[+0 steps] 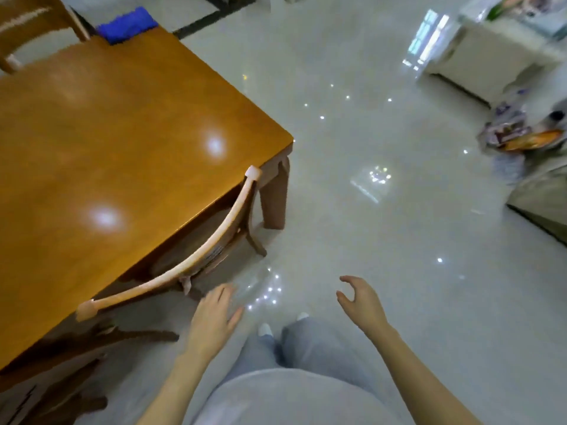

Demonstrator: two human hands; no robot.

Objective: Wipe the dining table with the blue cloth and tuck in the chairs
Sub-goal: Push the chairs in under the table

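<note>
The wooden dining table [116, 142] fills the left of the head view. A blue cloth [127, 24] lies crumpled at its far corner. A wooden chair [196, 256] stands pushed under the near side, its curved backrest against the table edge. My left hand [214, 320] hovers with straight fingers just right of that backrest, touching nothing. Farther right, my right hand [359, 299] hangs over the floor with loosely curled fingers and holds nothing. Another chair [33, 29] shows at the far left corner.
Glossy pale floor tiles [383, 225] spread to the right. A white cabinet [491, 56] stands at the far right, with bags [521, 133] and a sofa edge [546, 197] below it. My legs and feet [285, 342] are between my hands.
</note>
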